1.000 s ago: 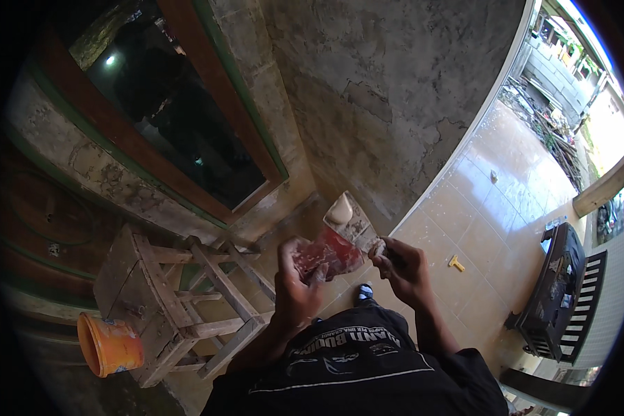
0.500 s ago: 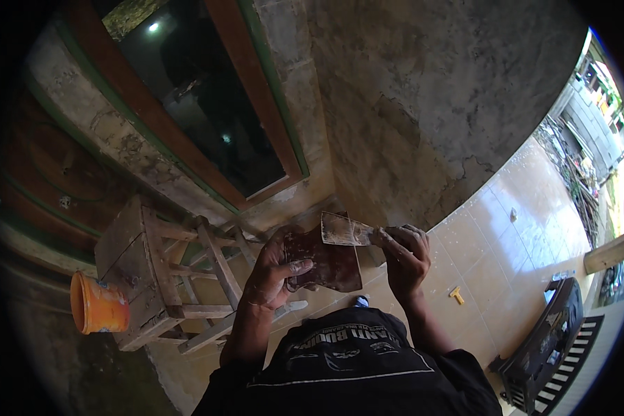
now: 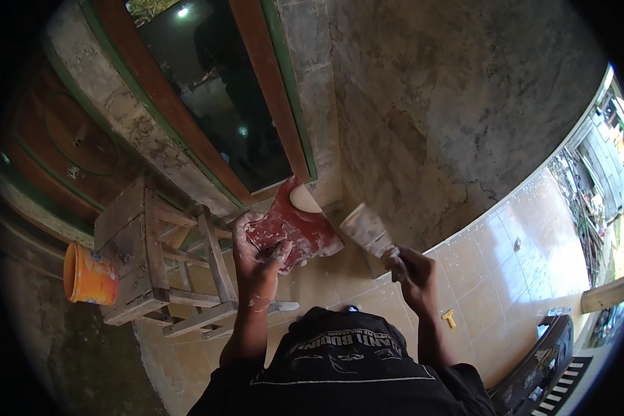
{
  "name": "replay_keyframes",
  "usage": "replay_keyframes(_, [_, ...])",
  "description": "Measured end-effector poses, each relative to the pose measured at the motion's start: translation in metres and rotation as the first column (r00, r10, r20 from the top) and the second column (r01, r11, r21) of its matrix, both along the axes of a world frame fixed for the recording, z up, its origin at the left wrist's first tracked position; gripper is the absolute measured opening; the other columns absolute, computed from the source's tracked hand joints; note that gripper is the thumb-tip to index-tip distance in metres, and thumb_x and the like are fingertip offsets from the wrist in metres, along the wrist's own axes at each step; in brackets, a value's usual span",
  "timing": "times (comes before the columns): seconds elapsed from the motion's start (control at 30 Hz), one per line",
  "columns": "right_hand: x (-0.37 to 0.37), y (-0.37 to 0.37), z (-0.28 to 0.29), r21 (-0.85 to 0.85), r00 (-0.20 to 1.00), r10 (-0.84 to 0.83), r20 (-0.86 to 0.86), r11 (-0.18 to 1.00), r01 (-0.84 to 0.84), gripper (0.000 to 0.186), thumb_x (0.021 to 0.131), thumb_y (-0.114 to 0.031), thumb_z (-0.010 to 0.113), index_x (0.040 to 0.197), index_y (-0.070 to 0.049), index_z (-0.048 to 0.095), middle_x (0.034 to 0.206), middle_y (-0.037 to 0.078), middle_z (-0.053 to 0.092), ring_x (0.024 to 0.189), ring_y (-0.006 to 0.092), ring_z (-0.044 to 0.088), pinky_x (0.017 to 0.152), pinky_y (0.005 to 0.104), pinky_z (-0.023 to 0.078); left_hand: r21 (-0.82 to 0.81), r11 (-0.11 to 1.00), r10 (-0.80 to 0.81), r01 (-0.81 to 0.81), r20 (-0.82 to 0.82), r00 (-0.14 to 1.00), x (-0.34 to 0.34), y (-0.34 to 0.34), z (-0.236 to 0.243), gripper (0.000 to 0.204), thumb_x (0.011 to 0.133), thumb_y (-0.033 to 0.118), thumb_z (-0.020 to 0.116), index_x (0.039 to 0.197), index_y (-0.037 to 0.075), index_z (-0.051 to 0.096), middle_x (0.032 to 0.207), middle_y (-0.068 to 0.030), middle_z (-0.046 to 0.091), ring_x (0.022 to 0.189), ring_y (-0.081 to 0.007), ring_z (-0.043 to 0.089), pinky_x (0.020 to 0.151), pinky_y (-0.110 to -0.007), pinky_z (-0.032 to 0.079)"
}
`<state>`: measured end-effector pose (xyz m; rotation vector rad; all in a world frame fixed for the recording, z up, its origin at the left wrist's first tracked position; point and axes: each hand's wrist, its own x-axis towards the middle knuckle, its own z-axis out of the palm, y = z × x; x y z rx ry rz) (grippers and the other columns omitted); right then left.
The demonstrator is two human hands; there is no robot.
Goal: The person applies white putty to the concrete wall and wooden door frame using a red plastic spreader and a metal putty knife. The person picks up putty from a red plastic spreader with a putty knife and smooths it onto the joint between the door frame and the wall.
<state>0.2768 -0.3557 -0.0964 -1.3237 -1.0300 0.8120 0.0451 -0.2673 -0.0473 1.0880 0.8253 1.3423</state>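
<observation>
My left hand (image 3: 260, 260) grips a red, putty-smeared board (image 3: 291, 233) in front of the window. A rounded lump of white putty (image 3: 305, 199) sits at the board's far edge. My right hand (image 3: 412, 269) is closed on the handle of a putty knife (image 3: 364, 229), whose smeared blade points up and left, just right of the board and apart from it.
A wooden stand (image 3: 149, 260) is at the left with an orange bucket (image 3: 90, 276). A brown-framed window (image 3: 222, 118) and a patchy plaster wall (image 3: 457, 97) rise ahead. On the tiled floor (image 3: 492, 263) lie a yellow tool (image 3: 448, 318) and a black bench (image 3: 537, 367), right.
The blade has come away from the board to the right, uncovering the putty lump. My left hand has lifted the board up and leftward. The view has shifted, with more plaster wall showing.
</observation>
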Motion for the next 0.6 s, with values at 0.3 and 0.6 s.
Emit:
replay_keyframes(0.3, [-0.001,0.016,0.016,-0.158,0.98,0.177,0.094,0.974,-0.161,0.019,0.087,-0.011,0.056,0.095,0.005,0.062,0.066,0.012,0.06,0.061,0.011,0.054,0.059,0.0297,0.044,0.256,0.966,0.107,-0.023,-0.318,0.942,0.023,-0.017,-0.007,0.049,0.08,-0.002,0.062,0.121,0.0,0.035,0.11,-0.0102,0.049,0.098,-0.0152,0.053,0.086,-0.028,0.045])
replay_keyframes(0.6, [0.001,0.048,0.021,-0.152,0.971,0.212,-0.11,0.962,-0.228,0.027,0.088,-0.019,0.059,0.096,0.006,0.063,0.067,0.003,0.059,0.059,0.0081,0.051,0.055,0.0246,0.042,0.381,0.909,0.096,0.17,-0.587,0.804,0.02,0.005,-0.015,0.043,0.08,-0.005,0.057,0.12,-0.002,0.042,0.107,-0.0155,0.057,0.098,-0.0204,0.059,0.084,-0.032,0.047])
